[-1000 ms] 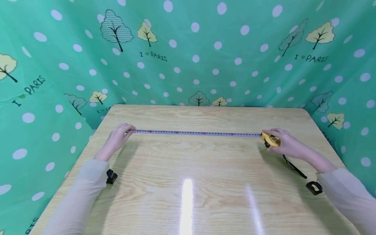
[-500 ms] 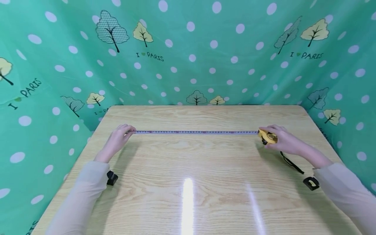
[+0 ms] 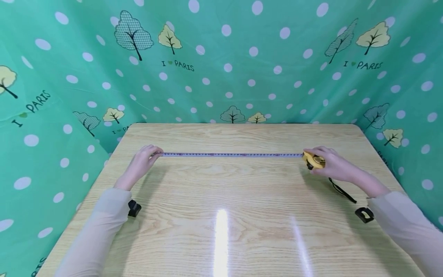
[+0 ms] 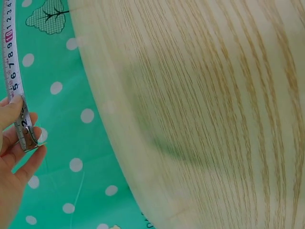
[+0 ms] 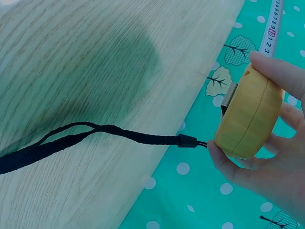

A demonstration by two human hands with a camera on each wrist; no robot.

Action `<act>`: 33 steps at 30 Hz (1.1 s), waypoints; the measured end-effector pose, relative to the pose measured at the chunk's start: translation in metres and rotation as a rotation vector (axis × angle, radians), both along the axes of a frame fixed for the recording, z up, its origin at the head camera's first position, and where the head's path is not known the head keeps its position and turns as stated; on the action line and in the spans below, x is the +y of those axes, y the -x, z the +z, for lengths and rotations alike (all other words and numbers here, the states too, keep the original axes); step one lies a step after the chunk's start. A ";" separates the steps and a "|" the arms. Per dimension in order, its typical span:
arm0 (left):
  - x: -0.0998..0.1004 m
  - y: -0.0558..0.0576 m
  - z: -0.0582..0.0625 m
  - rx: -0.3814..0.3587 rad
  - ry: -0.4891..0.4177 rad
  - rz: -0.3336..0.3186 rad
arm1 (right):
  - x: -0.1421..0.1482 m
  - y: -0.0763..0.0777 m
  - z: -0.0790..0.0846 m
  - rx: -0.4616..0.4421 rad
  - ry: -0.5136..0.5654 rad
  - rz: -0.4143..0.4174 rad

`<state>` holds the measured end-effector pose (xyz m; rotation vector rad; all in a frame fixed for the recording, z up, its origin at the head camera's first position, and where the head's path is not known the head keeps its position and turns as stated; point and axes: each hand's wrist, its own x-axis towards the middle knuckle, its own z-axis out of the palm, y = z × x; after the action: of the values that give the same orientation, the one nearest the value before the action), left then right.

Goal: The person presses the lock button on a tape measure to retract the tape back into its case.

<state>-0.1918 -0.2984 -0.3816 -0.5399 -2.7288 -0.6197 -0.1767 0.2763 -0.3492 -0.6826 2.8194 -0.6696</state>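
Observation:
A tape measure [image 3: 314,161] with a yellow case is in my right hand [image 3: 333,165], thumb and fingers wrapped about the case. Its blade [image 3: 228,155] runs out straight to the left, above the table. At the far end my left hand [image 3: 141,161] pinches the blade between thumb and fingers. In the left wrist view the metal end hook [image 4: 29,139] shows by the fingers, with the thumb over the low numbers. From the case hangs a black wrist strap [image 5: 143,137], and a metal clip [image 5: 229,98] sits on the case's side.
Below the blade lies a light wood-grain table [image 3: 221,184] with bright reflections along its front. A green dotted curtain [image 3: 228,61] hangs behind and at both sides. Black camera mounts [image 3: 134,208] show at both wrists.
The right hand with the case has come slightly left, and the stretch of blade between the hands is a little shorter. The left hand keeps its pinch with hardly any shift.

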 end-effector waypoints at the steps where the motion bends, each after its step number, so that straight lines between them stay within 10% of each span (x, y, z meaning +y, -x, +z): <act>1: 0.000 0.000 0.000 -0.003 -0.002 0.001 | -0.001 0.000 0.000 -0.001 0.000 -0.001; 33: 0.018 0.004 -0.002 -0.009 -0.019 -0.028 | -0.011 0.003 0.000 0.002 0.012 0.001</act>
<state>-0.1958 -0.2807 -0.3831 -0.5727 -2.7257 -0.6558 -0.1796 0.2649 -0.3496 -0.6866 2.8186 -0.6863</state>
